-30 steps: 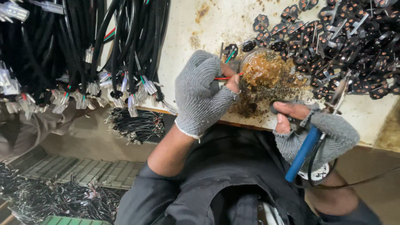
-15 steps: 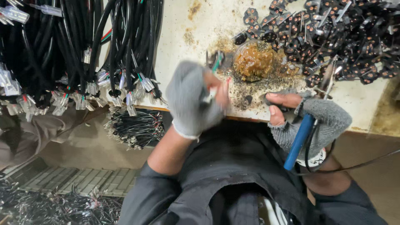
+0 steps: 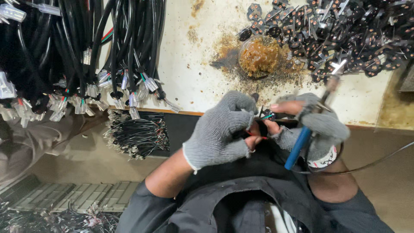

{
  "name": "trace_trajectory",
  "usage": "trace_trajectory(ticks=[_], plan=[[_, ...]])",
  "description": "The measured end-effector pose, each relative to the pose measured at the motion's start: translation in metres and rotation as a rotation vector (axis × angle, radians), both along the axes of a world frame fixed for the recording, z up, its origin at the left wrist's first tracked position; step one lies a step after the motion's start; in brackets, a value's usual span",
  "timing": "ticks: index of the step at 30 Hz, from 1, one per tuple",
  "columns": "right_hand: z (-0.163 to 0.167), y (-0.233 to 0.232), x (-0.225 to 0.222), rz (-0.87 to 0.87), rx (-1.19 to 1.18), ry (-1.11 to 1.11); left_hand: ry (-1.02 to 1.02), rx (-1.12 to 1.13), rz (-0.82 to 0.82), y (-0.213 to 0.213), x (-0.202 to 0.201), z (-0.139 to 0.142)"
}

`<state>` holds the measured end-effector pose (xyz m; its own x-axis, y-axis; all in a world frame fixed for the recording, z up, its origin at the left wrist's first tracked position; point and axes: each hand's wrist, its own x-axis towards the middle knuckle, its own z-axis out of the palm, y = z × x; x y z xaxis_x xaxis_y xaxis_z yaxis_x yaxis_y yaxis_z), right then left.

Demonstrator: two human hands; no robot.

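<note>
Both my hands wear grey knit gloves with open fingertips and meet just off the bench's near edge. My left hand [image 3: 220,131] pinches thin red and green wire ends [image 3: 264,117]. My right hand [image 3: 315,123] holds a blue-handled soldering iron [image 3: 299,144], its tip [image 3: 334,77] pointing up over the bench, and its fingertips also touch the small black part at the wires. A round dish of brown flux paste [image 3: 258,56] sits on the stained white bench [image 3: 194,82] just beyond my hands.
Bundles of black cables with clear plastic connectors [image 3: 90,56] hang over the bench's left side. A heap of black plug parts with metal pins [image 3: 345,34] covers the far right. More wire bundles [image 3: 136,136] lie below the bench edge.
My hands have pulled back from the flux dish toward my body. The left hand left the dish and now meets the right hand at the wires.
</note>
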<state>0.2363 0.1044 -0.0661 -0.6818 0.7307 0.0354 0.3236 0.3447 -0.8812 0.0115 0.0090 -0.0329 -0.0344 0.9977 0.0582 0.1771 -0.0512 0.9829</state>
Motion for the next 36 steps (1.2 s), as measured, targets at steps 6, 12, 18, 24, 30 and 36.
trace_trajectory(ticks=[6,12,18,24,30,36], plan=[[0.014,0.009,-0.024,0.144,0.221,-0.118,0.34,-0.031,-0.136,0.005,-0.012,-0.019],[0.016,0.008,-0.028,0.01,0.333,-0.363,0.412,0.035,0.099,0.004,0.001,-0.038],[0.012,0.009,-0.027,0.031,0.269,-0.179,0.423,0.004,0.116,0.005,0.003,-0.031],[0.011,0.008,-0.024,0.045,0.27,-0.195,0.453,-0.012,0.177,0.008,0.011,-0.03],[0.016,0.009,-0.03,0.043,0.258,-0.215,0.493,0.001,0.187,0.01,0.013,-0.029],[0.028,0.002,-0.016,-0.045,0.011,0.01,0.531,0.005,0.201,0.013,0.016,-0.027]])
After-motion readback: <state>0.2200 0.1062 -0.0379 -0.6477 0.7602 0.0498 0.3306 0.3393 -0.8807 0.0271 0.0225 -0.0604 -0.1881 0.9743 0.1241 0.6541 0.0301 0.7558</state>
